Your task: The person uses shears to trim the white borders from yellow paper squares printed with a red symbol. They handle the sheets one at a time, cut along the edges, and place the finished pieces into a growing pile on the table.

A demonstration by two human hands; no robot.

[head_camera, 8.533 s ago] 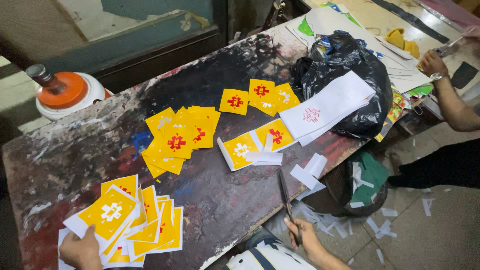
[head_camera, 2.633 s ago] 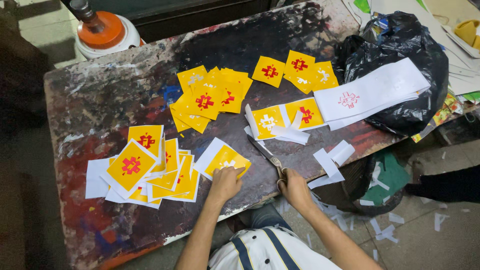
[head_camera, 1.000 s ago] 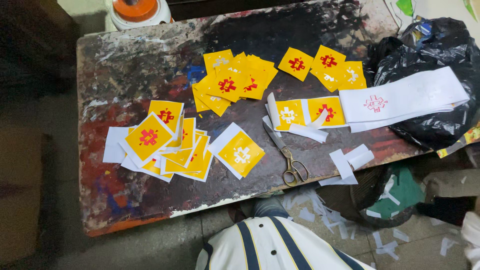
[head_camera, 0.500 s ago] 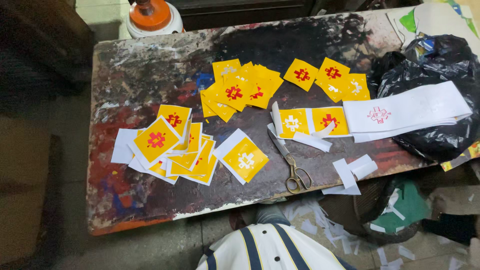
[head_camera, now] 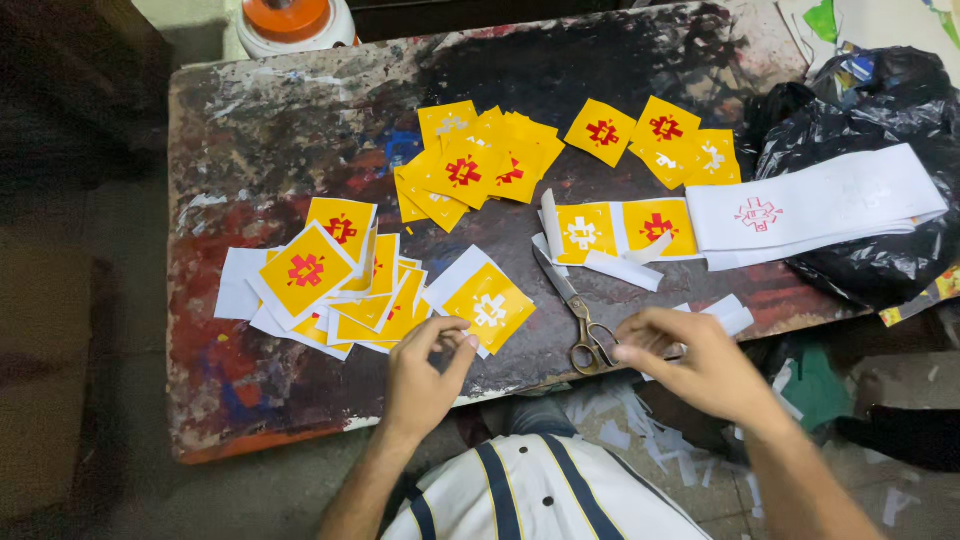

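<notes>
My left hand (head_camera: 424, 374) rests at the table's near edge, its curled fingertips touching the near corner of a yellow square card with a white border (head_camera: 488, 306). My right hand (head_camera: 692, 362) hovers with spread fingers just right of the handles of the scissors (head_camera: 578, 318), which lie shut on the table. It holds nothing. A fanned pile of yellow cards on white backing (head_camera: 330, 290) lies to the left of my left hand. Small white paper offcuts (head_camera: 728, 312) sit beside my right hand.
On the paint-stained table (head_camera: 270, 160) lie more yellow cards (head_camera: 470, 165), a pair of uncut ones (head_camera: 620, 230) and a long white paper strip (head_camera: 820, 205) draped over a black plastic bag (head_camera: 880, 100). An orange-topped pot (head_camera: 290, 20) stands at the far edge. Paper scraps litter the floor.
Both hands were out of view half a second ago; they have come back over the table's near edge, the left to the bordered card, the right beside the scissors. The view has shifted a little.
</notes>
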